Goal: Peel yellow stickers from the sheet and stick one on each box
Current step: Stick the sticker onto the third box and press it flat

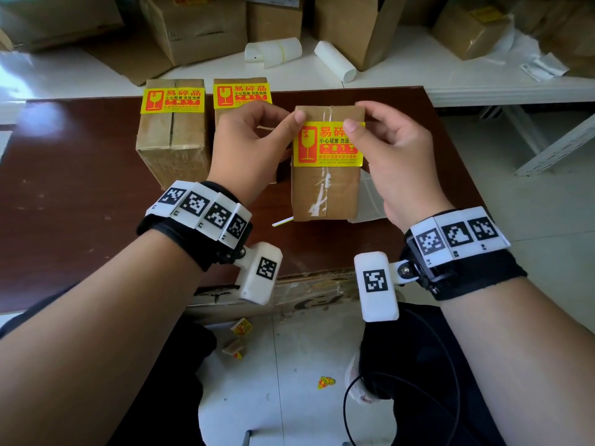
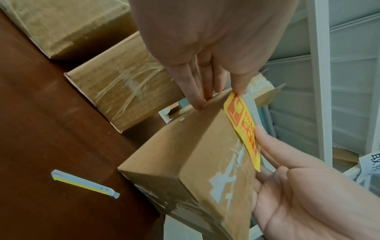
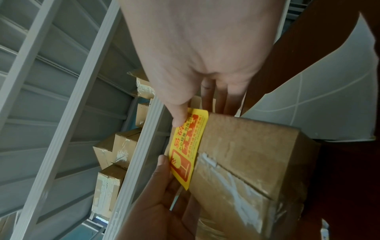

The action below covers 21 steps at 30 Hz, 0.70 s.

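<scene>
Three taped cardboard boxes stand on the brown table (image 1: 80, 188). The left box (image 1: 172, 146) and the middle box (image 1: 240, 83) each carry a yellow fragile sticker. Over the right box (image 1: 325, 194) (image 2: 185, 154) (image 3: 257, 146) both hands hold another yellow sticker (image 1: 326, 144) (image 2: 246, 128) (image 3: 185, 149). My left hand (image 1: 289, 122) (image 2: 226, 91) pinches its upper left corner. My right hand (image 1: 352, 125) (image 3: 185, 116) pinches its upper right corner. The sticker's lower edge meets the box top, while its upper part stands lifted off the cardboard.
A thin white and yellow backing strip (image 1: 282, 221) (image 2: 84, 183) lies on the table left of the right box. White backing paper (image 1: 370, 201) lies behind my right hand. More cartons and white paper rolls (image 1: 273, 51) sit on the white surface beyond. Sticker scraps (image 1: 241, 326) litter the floor.
</scene>
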{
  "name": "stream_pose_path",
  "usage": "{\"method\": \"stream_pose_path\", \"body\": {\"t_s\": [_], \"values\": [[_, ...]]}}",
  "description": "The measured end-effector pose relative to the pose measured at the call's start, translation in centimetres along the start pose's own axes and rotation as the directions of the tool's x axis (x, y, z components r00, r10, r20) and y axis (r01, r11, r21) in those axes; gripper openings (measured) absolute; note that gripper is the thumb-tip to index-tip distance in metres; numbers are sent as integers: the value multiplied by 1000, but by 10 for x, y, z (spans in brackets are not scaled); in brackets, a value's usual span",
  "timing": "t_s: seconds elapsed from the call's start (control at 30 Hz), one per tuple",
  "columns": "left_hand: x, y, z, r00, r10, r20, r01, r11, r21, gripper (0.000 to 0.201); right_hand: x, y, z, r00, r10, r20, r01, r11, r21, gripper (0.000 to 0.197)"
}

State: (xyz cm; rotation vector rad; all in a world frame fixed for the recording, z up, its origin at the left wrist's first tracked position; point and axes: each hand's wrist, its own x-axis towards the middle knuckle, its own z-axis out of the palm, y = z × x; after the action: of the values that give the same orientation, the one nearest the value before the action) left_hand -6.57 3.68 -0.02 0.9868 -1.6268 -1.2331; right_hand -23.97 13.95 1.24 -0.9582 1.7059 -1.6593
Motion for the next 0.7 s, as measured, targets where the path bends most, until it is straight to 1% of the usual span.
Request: {"method": "stream_pose_path", "body": {"t_s": [0.17,0.2,0.23,0.3,0.33,0.37,0.47,0.57,0.63,0.7], "values": [[3,-2,1,1000,30,-2,-30,999,39,20,4,4,-2,1000,13,6,-13,1000,-2,36],[3,-3,2,1000,27,0,-27,999,46,22,5,5,-2,1000,21,5,-21,1000,-2,36],[4,-4,2,1000,20,-5,-20,999,42,28,6,6,-2,1000,31,3,-31,1000,-1,35],[3,-4,3,1000,8,-19,-8,1000,-11,49,6,6,-3,998,59,-6,-59,998,3,32],[4,-5,4,1000,9,-20,-9,1000,-27,56,6,5,-3,997,73,-14,-73,997,5,31],[4,-6,4,1000,13,-18,-13,1000,-18,56,5,4,-2,996,83,-21,-83,996,12,30],[4,-5,5,1000,23,-16,-22,999,48,30,3,1,0,997,76,-22,-76,997,21,27],[4,-6,3,1000,15,-8,-15,998,67,11,1,1,2,998,54,-11,-54,998,31,34],[5,-7,1,1000,22,22,-23,998,64,9,2,1,2,999,52,5,-52,999,16,37],[6,-8,0,998,27,62,-30,998,49,14,4,2,1,998,64,25,-64,998,-7,42]]}}
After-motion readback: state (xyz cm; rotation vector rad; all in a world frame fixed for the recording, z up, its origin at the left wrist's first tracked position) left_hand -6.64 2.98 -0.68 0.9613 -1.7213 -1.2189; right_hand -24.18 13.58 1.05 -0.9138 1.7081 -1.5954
